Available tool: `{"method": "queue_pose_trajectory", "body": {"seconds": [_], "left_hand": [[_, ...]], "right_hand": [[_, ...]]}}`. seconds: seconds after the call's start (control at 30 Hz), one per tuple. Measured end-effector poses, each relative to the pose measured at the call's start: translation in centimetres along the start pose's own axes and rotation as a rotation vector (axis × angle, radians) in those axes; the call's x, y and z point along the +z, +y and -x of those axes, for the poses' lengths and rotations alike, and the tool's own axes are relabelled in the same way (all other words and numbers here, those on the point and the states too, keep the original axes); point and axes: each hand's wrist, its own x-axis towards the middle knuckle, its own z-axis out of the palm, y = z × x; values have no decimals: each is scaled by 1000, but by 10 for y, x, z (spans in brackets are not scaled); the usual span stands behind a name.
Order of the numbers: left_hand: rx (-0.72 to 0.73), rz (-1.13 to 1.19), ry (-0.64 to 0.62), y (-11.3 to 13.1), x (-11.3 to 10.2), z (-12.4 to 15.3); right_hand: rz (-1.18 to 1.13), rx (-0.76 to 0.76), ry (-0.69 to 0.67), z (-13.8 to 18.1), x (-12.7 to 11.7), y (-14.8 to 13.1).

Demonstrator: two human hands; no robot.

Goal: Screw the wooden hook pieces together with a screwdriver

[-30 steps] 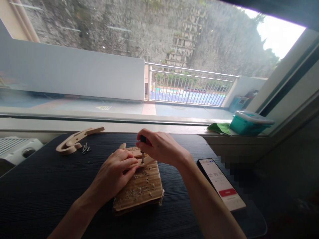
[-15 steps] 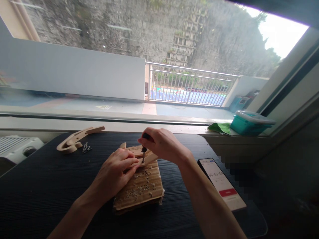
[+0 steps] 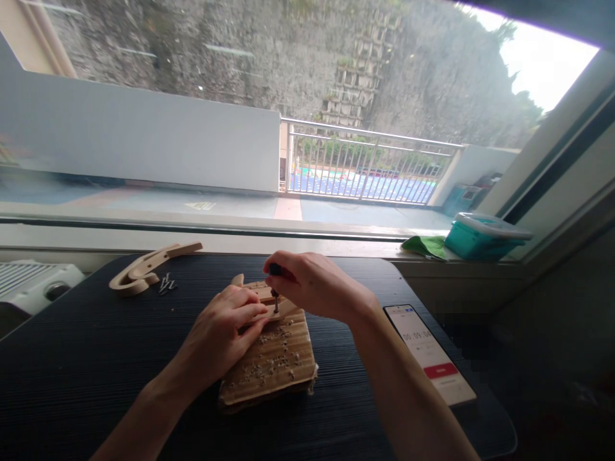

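Note:
My right hand (image 3: 312, 282) is closed around the black handle of a screwdriver (image 3: 275, 299), which stands nearly upright. The screwdriver's tip meets a pale wooden piece (image 3: 288, 311) lying on a cardboard pad (image 3: 283, 368); whether a screw sits under the tip is too small to tell. Pressing the wooden piece down from the left is my left hand (image 3: 230, 320), its fingers close together and hiding part of the wood. Many small holes and torn bits mark the cardboard's front half.
On the black table (image 3: 120, 371), curved wooden pieces (image 3: 139, 272) lie at the back left beside several screws (image 3: 167, 283). A phone (image 3: 427, 352) showing a timer lies at the right. A teal box (image 3: 485, 237) and green cloth (image 3: 423, 246) rest on the windowsill.
My right hand has rotated a little, and the screwdriver's handle has tipped slightly left. My left hand stays in place on the wood.

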Motion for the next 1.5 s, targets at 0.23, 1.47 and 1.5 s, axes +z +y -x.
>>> {"method": "queue_pose_trajectory", "body": {"seconds": [0.23,1.47,1.5], "left_hand": [[15,6,33,1,0,-1],[18,-3,26,-1,1,0],[22,-2,27,-1,1,0]], "right_hand": [[64,79,61,-3,1,11],[62,-10,22,1,-2,-1],[55,-14,26,1,-2,-1]]}}
